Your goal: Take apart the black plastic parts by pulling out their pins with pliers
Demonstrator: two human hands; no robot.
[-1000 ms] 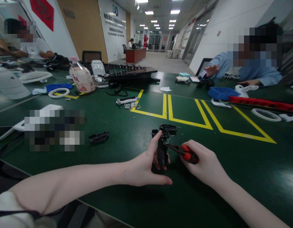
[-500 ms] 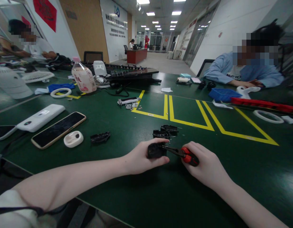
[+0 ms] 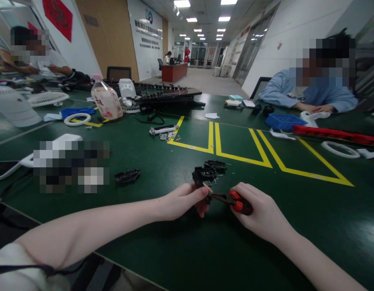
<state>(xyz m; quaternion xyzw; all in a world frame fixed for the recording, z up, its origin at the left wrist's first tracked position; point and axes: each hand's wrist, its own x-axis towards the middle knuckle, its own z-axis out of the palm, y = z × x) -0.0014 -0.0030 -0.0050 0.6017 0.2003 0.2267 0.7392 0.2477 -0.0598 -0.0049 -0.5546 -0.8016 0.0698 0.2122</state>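
Note:
My left hand (image 3: pixel 182 201) is closed around a black plastic part (image 3: pixel 198 178), held above the green table with its upper end tilted up. Red-and-black pliers (image 3: pixel 239 202) are gripped in my right hand (image 3: pixel 259 210). Their dark jaws reach left to the part beside my left fingers; whether they pinch anything there I cannot make out. Just beyond lie more black plastic pieces (image 3: pixel 216 165) with thin metal pins near them. Another black plastic piece (image 3: pixel 127 176) rests apart, to the left of my hands.
A pink-capped bottle (image 3: pixel 106 101) stands at the back left. Small metal parts (image 3: pixel 167 135) lie near yellow tape outlines (image 3: pixel 191 146). To the right are a blue tray (image 3: pixel 284 121) and a white ring (image 3: pixel 340 149). A person in a blue shirt (image 3: pixel 277 91) sits across the table.
My left hand has turned the black part from lying level to a more upright tilt, its thumb now over it. The pliers stay at the part, almost in place.

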